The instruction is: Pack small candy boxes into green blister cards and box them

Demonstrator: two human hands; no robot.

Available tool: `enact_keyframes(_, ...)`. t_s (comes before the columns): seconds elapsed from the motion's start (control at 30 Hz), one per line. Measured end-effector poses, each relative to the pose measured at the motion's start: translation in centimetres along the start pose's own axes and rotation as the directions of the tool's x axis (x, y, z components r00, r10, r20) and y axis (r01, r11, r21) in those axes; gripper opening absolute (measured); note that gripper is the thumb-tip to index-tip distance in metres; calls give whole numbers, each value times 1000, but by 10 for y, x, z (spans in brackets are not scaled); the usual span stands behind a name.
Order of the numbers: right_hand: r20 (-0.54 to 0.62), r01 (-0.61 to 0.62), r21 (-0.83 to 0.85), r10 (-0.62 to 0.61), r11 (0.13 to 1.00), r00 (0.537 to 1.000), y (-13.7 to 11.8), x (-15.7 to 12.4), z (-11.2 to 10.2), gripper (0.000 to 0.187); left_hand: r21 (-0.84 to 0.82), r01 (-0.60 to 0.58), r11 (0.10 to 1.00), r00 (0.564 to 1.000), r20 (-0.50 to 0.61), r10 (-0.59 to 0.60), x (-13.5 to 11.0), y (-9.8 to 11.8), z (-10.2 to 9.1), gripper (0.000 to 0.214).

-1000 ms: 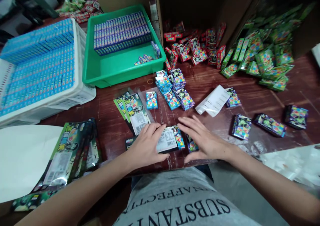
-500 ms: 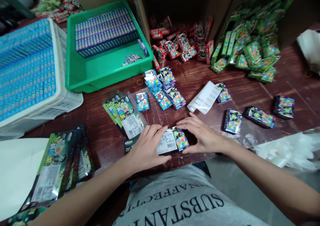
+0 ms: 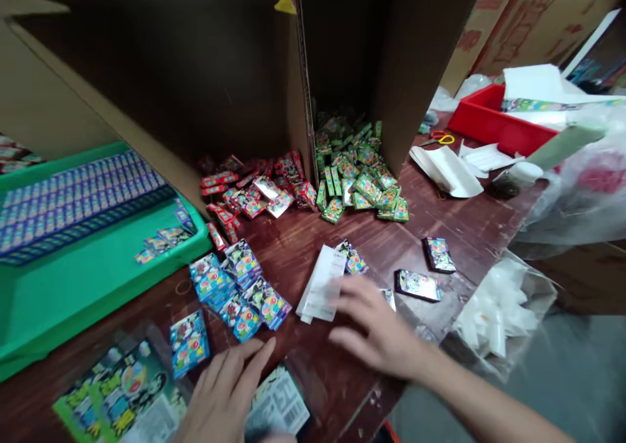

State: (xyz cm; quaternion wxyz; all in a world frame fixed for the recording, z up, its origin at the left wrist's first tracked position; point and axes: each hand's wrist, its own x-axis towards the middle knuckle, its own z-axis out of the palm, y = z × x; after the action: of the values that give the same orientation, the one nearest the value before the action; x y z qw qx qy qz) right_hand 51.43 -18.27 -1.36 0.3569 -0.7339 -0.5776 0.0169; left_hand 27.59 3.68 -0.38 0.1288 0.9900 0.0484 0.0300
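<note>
One left hand [image 3: 222, 391], fingers loosely spread, lies over part of the barcoded packet [image 3: 283, 404] on the counter [image 3: 291, 252]; whether it pinches, I cannot tell from here. One right hand [image 3: 381, 329], spread wide, seemingly with nothing in it, hovers at the white printed sheet [image 3: 320, 286]. One hazard: a low sweep there could push the sheet into the small stacked boxes [image 3: 243, 270], toppling them.

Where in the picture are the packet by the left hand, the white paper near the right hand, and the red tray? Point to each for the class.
Packet [image 3: 284, 398]: head view, on its white label.
White paper [image 3: 320, 285]: head view, on its printed sheet.
Red tray [image 3: 493, 128]: head view, on its near wall.
</note>
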Motion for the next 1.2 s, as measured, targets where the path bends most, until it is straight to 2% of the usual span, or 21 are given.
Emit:
enact_keyframes(0.07, -193, -128, -208, 87, 970, 977, 49, 21, -35, 40, 31, -49, 998, 997, -58, 50, 47, -10, -24, 62)
enact_keyframes(0.1, -250, -198, -334, 116, 921, 961, 77, 31, -51, 46, 28, -57, 998, 997, -59, 59, 77, -15, -34, 54)
enact_keyframes(0.13, -253, -248, -446, 145, 860, 957, 104, 41, -65, 51, 14, -60, 998, 996, -67, 61, 110, -20, -42, 51)
enact_keyframes(0.17, -201, -255, -531, 172, 808, 964, 129, 49, -77, 56, -14, -44, 999, 996, -73, 43, 145, -24, -48, 52)
enact_keyframes(0.23, -92, -194, -614, 175, 765, 980, 167, 61, -91, 54, -120, 80, 990, 994, -67, -89, 217, -32, -50, 58)
enact_keyframes(0.33, -5, -121, -621, 150, 774, 989, 193, 66, -97, 36, -163, 251, 954, 958, -101, -269, 309, -40, -40, 63)
enact_keyframes(0.4, -8, -121, -618, 148, 777, 989, 193, 63, -98, 31, -181, 324, 929, 933, -104, -346, 344, -42, -35, 52)
enact_keyframes(0.43, -17, -130, -624, 153, 770, 988, 189, 60, -99, 31, -190, 341, 921, 925, -110, -365, 351, -42, -34, 45)
enact_keyframes(0.5, -107, -211, -605, 185, 768, 977, 175, 51, -103, 33, -209, 329, 921, 919, -153, -363, 341, -37, -37, 36)
enact_keyframes(0.57, -263, -369, -427, 277, 826, 924, 151, 42, -106, 35, -211, 223, 952, 931, -242, -272, 299, -26, -42, 34)
enact_keyframes(0.6, -304, -437, -252, 358, 864, 883, 136, 37, -105, 37, -169, 50, 984, 939, -326, -104, 270, -18, -43, 33)
enact_keyframes(0.63, -286, -484, -38, 454, 874, 844, 119, 32, -103, 39, -116, -138, 984, 931, -355, 88, 236, -7, -43, 33)
enact_keyframes(0.67, -195, -508, 173, 535, 844, 822, 101, 27, -100, 40, -80, -341, 936, 901, -311, 302, 201, 6, -41, 37)
enact_keyframes(0.7, -54, -533, 338, 581, 776, 812, 83, 22, -94, 40, -95, -522, 847, 843, -211, 496, 167, 20, -37, 41)
enact_keyframes(0.73, 88, -562, 453, 592, 692, 801, 65, 16, -86, 38, -127, -599, 791, 799, -161, 579, 134, 36, -31, 40)
enact_keyframes(0.8, 294, -626, 560, 576, 543, 763, 33, 0, -67, 35, -139, -670, 729, 743, -139, 655, 83, 65, -14, 38)
enact_keyframes(0.87, 365, -662, 585, 576, 469, 731, 10, -20, -47, 32, -116, -652, 749, 757, -57, 650, 53, 84, 4, 35)
enact_keyframes(0.97, 355, -679, 560, 602, 475, 715, -7, -51, -25, 28, -95, -544, 833, 834, 41, 550, 32, 91, 21, 32)
enact_keyframes(1.03, 317, -675, 487, 608, 554, 728, -10, -65, -19, 27, -91, -406, 910, 909, 67, 412, 26, 89, 23, 52)
enact_keyframes(1.1, 260, -653, 357, 601, 668, 756, -11, -72, -18, 26, -71, -212, 975, 973, 80, 217, 23, 88, 21, 80)
enact_keyframes(1.2, 134, -616, 163, 602, 771, 787, -15, -75, -23, 25, -65, 17, 998, 996, 92, -11, 21, 94, 24, 89)
